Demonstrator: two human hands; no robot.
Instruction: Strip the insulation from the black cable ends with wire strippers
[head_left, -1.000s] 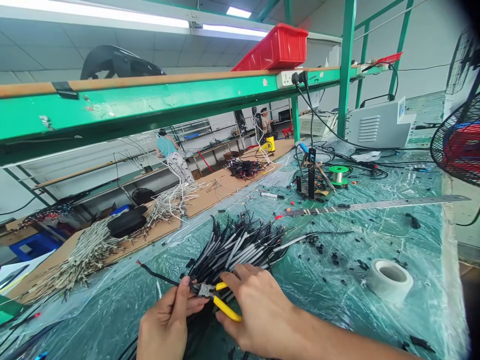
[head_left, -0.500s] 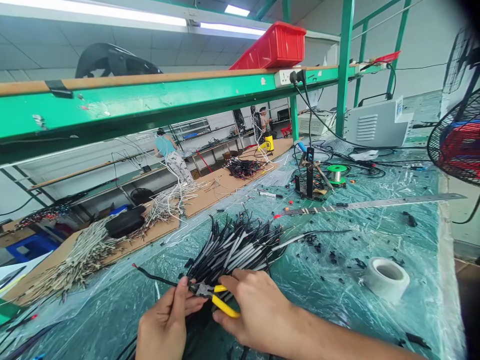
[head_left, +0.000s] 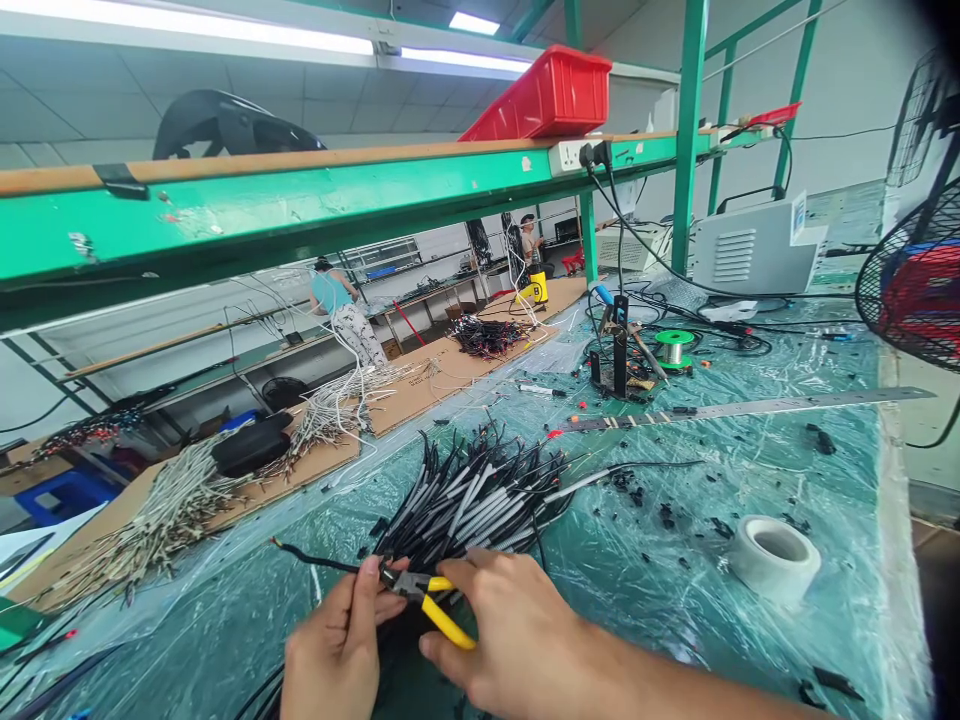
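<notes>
My left hand pinches a thin black wire whose free end sticks out to the left. My right hand is wrapped round yellow-handled pliers, their jaws closed on the wire right at my left fingertips. Just behind both hands lies a pile of black and grey wires on the plastic-covered green bench.
A roll of white tape sits to the right, a long steel ruler farther back, with a solder spool and a stand. Bundles of pale wires lie on cardboard at left. A fan stands at right. Other people work far behind.
Both hands and the pliers have shifted very slightly; the wire's free end sits a little lower. Otherwise the scene is the same.
</notes>
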